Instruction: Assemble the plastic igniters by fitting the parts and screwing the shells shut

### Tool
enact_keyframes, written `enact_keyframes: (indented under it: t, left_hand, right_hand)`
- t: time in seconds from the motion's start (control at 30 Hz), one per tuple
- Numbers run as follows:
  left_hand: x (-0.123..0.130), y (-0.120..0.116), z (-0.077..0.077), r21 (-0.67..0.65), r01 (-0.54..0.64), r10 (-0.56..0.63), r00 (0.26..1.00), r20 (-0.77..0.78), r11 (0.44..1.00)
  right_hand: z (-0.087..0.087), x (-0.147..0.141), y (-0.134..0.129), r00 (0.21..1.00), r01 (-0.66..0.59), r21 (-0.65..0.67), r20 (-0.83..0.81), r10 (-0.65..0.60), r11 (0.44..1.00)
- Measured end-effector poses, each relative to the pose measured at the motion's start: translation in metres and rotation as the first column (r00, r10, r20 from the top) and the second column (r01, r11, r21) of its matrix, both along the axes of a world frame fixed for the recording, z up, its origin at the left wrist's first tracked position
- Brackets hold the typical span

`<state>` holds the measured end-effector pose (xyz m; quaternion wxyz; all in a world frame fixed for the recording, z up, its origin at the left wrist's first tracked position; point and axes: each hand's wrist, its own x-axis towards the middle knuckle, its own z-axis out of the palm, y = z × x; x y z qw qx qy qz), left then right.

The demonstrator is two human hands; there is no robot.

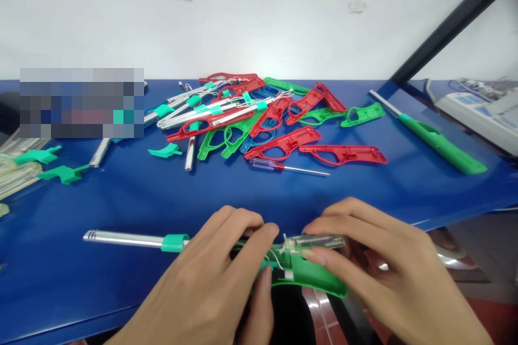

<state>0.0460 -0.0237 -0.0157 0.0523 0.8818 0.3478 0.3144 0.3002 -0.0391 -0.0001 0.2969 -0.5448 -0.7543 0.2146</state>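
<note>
At six o'clock, the left hand (218, 269) is clamping its fingers on an open green lighter shell (315, 275), its metal tube (125, 238) pointing to nine o'clock. At five o'clock, the right hand (388, 259) is pinching a clear cartridge (318, 241) over the shell. Red casings (283, 143) are lying toward twelve.

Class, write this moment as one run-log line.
left hand: holding green casing | right hand: pinching clear part at casing | silver tube: extends left | screwdriver: on blue table
</note>
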Motion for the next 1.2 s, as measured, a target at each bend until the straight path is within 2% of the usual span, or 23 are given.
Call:
enact_keyframes:
  t: [0.27,0.67,0.9,1.0,1.2]
  left_hand:
    - [-0.002,0.004,0.005,-0.068,0.031,-0.039,0.991,-0.128,0.997]
    - [-0.007,0.007,0.006,0.036,0.209,-0.198,0.958,-0.206,0.977]
    - [-0.010,0.005,-0.006,-0.175,0.180,-0.198,0.976,-0.091,0.968]
    - [-0.011,0.003,-0.009,-0.227,0.181,-0.195,0.980,-0.039,0.957]
    - [-0.013,0.002,-0.008,-0.284,0.158,-0.188,0.979,-0.083,0.946]
  right_hand:
    - [0.002,-0.001,-0.004,1.000,0.002,0.022,0.000,-0.002,1.000]
    - [0.004,-0.004,0.000,0.999,0.009,0.121,0.043,-0.014,0.993]
    - [0.004,-0.005,-0.002,0.998,0.003,0.121,0.055,-0.010,0.993]
    - [0.004,-0.005,-0.005,0.998,0.000,0.116,0.061,-0.007,0.993]
    - [0.006,-0.002,-0.006,0.994,-0.031,0.145,0.110,0.015,0.989]
